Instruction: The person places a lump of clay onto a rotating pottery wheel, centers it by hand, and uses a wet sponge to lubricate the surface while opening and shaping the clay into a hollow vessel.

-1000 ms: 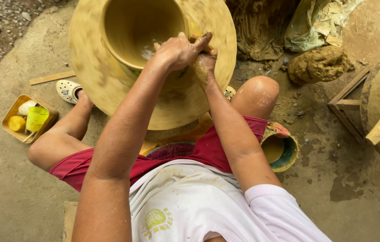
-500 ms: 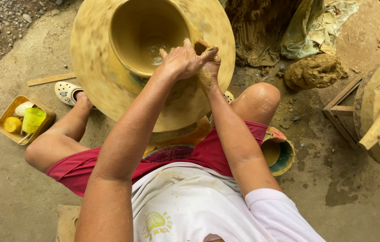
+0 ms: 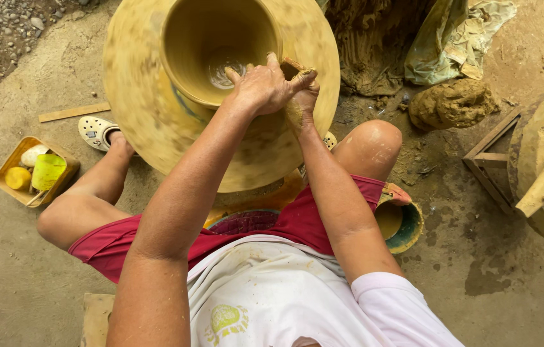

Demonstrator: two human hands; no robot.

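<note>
A large yellowish clay pot [image 3: 156,122] is seen directly beneath and ahead of both hands, its surface blurred. The left hand [image 3: 262,87] is laid over the near rim of the pot, fingers bent and spread, the fingertips curled over the lip toward the hollow inside, so that the wall is gripped between fingers and palm. The right hand [image 3: 303,96] is pressed just beside and partly under the left, against the outer side of the same rim; it is smeared with wet clay, and a small brownish piece [image 3: 292,66] is pinched at its fingertips, though what that piece is cannot be told. The two hands are touching each other. Inside the pot, beyond the left fingertips, a shiny wet patch [image 3: 220,74] is visible at the bottom. Far to the left of the hands, on the ground, a yellow tray [image 3: 8,164] holding small yellow, white and green items is placed, with a flat wooden stick [image 3: 73,113] lying further beyond it. To the right of the hands, well apart, a lump of raw clay [image 3: 452,103] is found, and nearer the body, beside the right knee, a small bowl [image 3: 400,222] is set.
</note>
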